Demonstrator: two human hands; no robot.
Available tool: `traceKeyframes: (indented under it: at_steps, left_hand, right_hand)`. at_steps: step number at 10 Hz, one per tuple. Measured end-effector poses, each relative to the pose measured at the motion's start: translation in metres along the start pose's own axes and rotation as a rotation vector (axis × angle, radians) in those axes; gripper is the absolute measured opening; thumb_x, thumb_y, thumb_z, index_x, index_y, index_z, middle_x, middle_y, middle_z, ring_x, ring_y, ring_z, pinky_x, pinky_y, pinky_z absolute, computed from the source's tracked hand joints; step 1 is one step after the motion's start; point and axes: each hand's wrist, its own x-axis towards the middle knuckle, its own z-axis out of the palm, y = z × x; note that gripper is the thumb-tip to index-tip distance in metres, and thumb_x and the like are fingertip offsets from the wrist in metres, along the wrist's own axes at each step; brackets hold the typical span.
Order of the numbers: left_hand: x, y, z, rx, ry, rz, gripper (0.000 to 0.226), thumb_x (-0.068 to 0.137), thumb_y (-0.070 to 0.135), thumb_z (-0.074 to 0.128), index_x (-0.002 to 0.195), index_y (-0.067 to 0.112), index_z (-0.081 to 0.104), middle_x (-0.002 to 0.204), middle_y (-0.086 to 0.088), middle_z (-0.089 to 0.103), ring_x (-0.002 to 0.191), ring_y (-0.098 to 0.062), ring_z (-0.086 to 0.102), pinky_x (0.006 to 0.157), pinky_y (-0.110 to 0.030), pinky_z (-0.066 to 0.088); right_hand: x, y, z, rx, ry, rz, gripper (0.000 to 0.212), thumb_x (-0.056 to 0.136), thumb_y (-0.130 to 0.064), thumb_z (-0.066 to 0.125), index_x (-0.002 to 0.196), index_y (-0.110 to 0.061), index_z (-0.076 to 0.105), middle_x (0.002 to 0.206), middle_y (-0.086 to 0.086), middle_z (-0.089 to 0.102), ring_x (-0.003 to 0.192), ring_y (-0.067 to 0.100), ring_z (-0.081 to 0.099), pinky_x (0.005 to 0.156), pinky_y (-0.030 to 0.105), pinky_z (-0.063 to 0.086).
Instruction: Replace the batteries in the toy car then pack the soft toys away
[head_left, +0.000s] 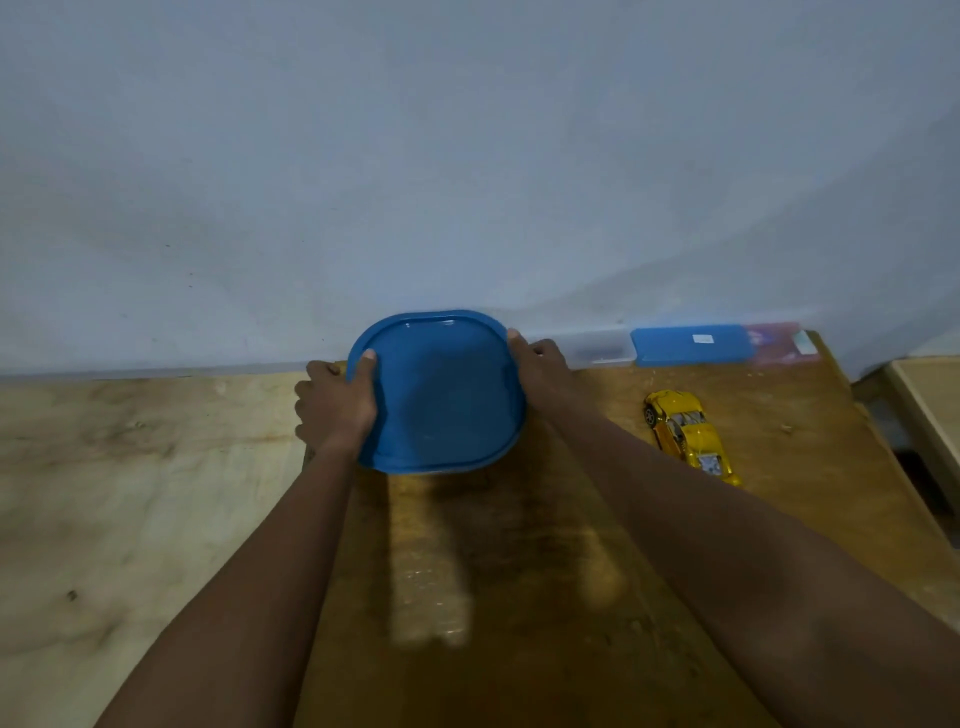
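blue rounded plastic lid (441, 395) | left hand (335, 402) grips left rim | right hand (540, 358) grips right rim | yellow toy car (688, 434) lies to its right

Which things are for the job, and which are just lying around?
For the job: blue lid, held by left hand and right hand; yellow toy car.
Lying about: blue case, clear case, pink case.

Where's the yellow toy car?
In the head view, the yellow toy car sits on the right side of the brown wooden table, just in front of the flat blue plastic case against the wall.
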Motion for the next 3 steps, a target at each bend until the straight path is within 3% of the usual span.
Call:
traceKeyframes:
  at_steps: [1, 3]
  left_hand:
    - [-0.036, 0.003, -0.002, 0.064, 0.109, 0.070, 0.058, 0.092, 0.060, 0.052, 0.125, 0.013, 0.047, 0.131, -0.018, 0.050, 0.121, -0.039, 0.048, 0.100, -0.056, 0.038]
    - [-0.132, 0.001, 0.002, 0.021, 0.239, 0.361, 0.042, 0.086, 0.036, 0.070, 0.118, 0.013, 0.055, 0.123, -0.014, 0.055, 0.118, -0.035, 0.049, 0.095, -0.051, 0.042]
  right_hand:
    - [-0.018, 0.005, -0.016, 0.018, 0.021, -0.033, 0.045, 0.096, -0.060, 0.039, 0.110, -0.018, 0.050, 0.095, -0.001, 0.056, 0.085, 0.015, 0.055, 0.076, 0.037, 0.048]
    - [-0.055, 0.027, -0.067, 0.239, 0.004, -0.133, 0.040, 0.092, -0.057, 0.053, 0.104, -0.019, 0.059, 0.092, 0.000, 0.058, 0.089, 0.021, 0.054, 0.073, 0.034, 0.043]
